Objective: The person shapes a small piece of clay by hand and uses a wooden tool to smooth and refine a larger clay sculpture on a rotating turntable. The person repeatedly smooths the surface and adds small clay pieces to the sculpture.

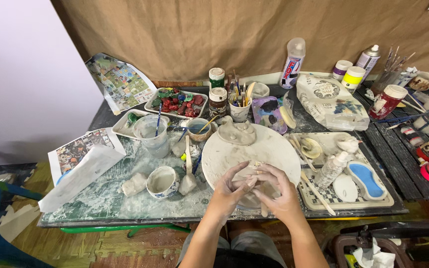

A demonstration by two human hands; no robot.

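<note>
Low in the middle of the frame, both hands press together around a small lump of gray clay (255,174). The left hand (229,188) and right hand (279,191) wrap it with bent fingers, over a round clay-smeared board (274,149) on the messy desk (100,201). A little bowl (162,181) sits to the left.

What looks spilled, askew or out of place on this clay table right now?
Pale clay slurry smears the table left of the round board, around the small bowl. A printed sheet overhangs the left edge. Both hands, left hand and right hand, are clay-coated.
</note>
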